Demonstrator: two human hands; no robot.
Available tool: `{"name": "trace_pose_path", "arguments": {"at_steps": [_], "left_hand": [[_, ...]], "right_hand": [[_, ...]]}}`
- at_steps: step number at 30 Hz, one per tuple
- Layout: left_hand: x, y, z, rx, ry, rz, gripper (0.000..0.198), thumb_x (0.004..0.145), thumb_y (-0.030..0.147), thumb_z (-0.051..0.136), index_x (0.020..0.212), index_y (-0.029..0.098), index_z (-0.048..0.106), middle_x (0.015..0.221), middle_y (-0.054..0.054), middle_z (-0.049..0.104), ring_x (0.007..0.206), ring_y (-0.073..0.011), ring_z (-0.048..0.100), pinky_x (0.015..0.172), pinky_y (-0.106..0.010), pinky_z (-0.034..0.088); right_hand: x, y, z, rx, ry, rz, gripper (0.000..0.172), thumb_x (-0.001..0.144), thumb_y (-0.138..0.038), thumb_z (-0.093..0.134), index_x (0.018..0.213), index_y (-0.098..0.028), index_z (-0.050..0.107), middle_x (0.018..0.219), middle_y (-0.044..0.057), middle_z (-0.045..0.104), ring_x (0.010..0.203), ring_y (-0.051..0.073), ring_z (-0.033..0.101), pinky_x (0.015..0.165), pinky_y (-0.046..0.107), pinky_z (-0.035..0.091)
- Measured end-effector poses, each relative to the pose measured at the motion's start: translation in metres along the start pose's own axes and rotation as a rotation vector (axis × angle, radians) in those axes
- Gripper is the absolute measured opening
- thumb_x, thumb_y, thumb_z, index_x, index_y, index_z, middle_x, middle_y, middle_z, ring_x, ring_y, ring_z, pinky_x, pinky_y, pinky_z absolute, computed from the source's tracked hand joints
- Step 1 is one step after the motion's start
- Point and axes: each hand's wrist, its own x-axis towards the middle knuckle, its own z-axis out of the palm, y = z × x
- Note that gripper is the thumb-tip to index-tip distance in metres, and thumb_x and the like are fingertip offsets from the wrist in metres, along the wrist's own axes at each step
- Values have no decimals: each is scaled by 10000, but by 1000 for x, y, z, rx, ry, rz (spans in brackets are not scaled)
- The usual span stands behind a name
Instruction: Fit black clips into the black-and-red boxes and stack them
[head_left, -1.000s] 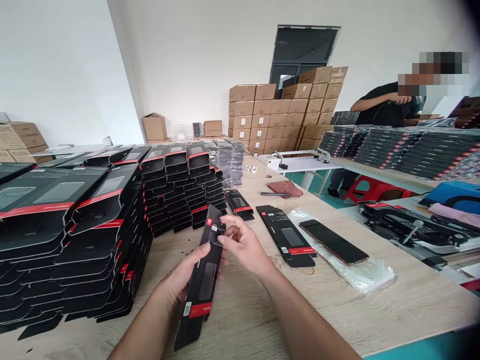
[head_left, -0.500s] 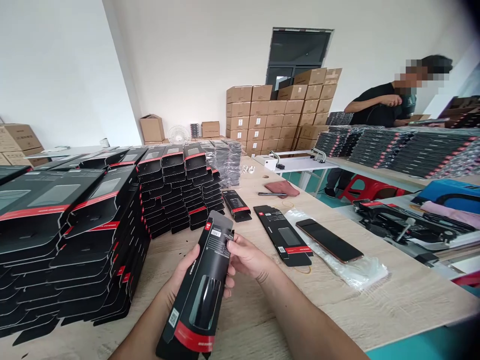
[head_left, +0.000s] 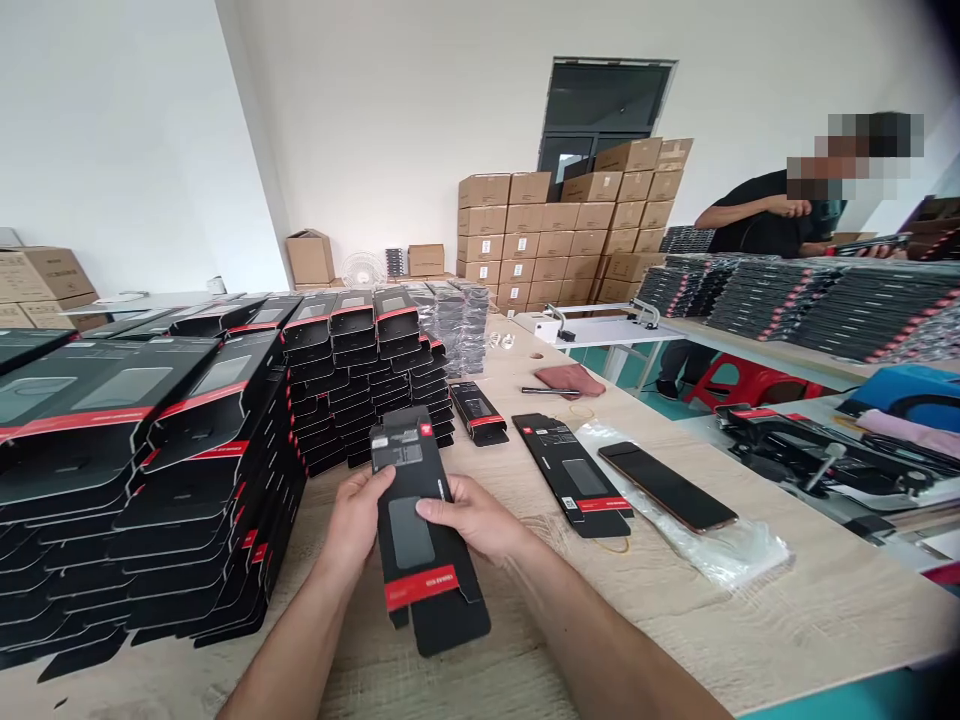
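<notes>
Between both hands I hold a black packaging box (head_left: 412, 470) with a clear window and a red band, raised over the wooden table. My left hand (head_left: 358, 520) grips its left edge, thumb on the face. My right hand (head_left: 476, 515) grips its right side, thumb lying across the window's corner. At the box's near end an end flap hangs out unfolded; another flap stands at the far end. My fingers behind the box are hidden. To the right lie a flattened-looking black box (head_left: 574, 475) and a dark phone (head_left: 667, 485) on a clear plastic bag (head_left: 750, 560).
Tall stacks of black boxes (head_left: 180, 500) fill the left side. A smaller black box (head_left: 478, 412), a pen (head_left: 550, 391) and a reddish cloth (head_left: 571, 379) lie farther back. Cartons (head_left: 540, 230) stand by the wall. A co-worker (head_left: 765, 215) works behind stacked packages (head_left: 795, 305) at the right.
The box has been turned so its windowed face lies squarer to me, and its near end has come up. My right hand has shifted down along its side. The co-worker's hands have moved slightly.
</notes>
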Motion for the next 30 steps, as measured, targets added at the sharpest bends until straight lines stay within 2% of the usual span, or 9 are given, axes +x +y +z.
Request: {"name": "trace_pose_path", "arguments": {"at_steps": [3,7,9,12,14,17,19,23,30], "left_hand": [[2,4,-4,77,40,65,391,685,417,708,948,129,699,814,-76,728,684,-201,664,637,-290,509],[1,1,-3,245,-6,129,606,682,388,743,1224,185,564,829,-49,718,731,-202,666,654,-291,511],[0,-2,0,260,-10,127,725,682,388,751,1320,213,456,774,-24,701,677,-190,656,622,-288,505],[0,-5,2,251,-35,160,669,718,404,719,1303,228,447,779,-11,678,688,-176,642,634,-281,494],[0,-5,3,241,-42,202,517,757,416,675,1212,225,519,791,-8,666,724,-169,629,661,-271,482],[-3,-1,4,221,-72,233,311,797,417,622,1034,216,608,823,-5,661,749,-155,602,679,-247,458],[-6,1,5,213,-123,216,269,806,413,607,987,215,628,862,-4,659,752,-150,588,682,-240,447],[-10,3,6,221,-225,202,287,811,415,595,1004,206,635,911,-16,646,775,-156,569,697,-242,434],[-10,1,6,236,-317,187,294,821,417,582,998,187,628,891,-30,631,764,-159,548,696,-245,418]], "right_hand": [[2,2,-2,-46,5,34,436,684,-429,758,1005,-156,643,883,53,698,812,192,647,782,353,493],[9,1,-14,-149,264,-155,646,723,-416,733,1285,-240,466,772,-20,613,687,132,580,615,262,455],[10,1,-19,-160,257,-184,707,742,-397,721,1354,-267,392,758,-30,579,649,118,543,567,244,419],[10,0,-19,-132,165,-190,693,755,-388,708,1360,-290,383,814,-13,591,663,123,542,564,246,409],[9,0,-17,-117,139,-198,606,748,-391,710,1288,-292,453,800,-17,594,637,120,536,535,238,395],[11,0,-15,-118,166,-184,302,757,-433,681,970,-235,598,654,-37,558,529,107,494,472,231,357],[13,-1,-15,-115,250,-188,295,795,-494,613,793,-200,604,577,-35,528,489,101,470,460,235,344],[13,-6,-22,-103,412,-258,334,760,-493,647,905,-192,658,663,-16,596,542,102,485,497,237,355],[9,-11,-32,-195,348,-337,206,651,-345,779,703,-177,672,668,-9,637,600,117,521,577,257,394]]}}
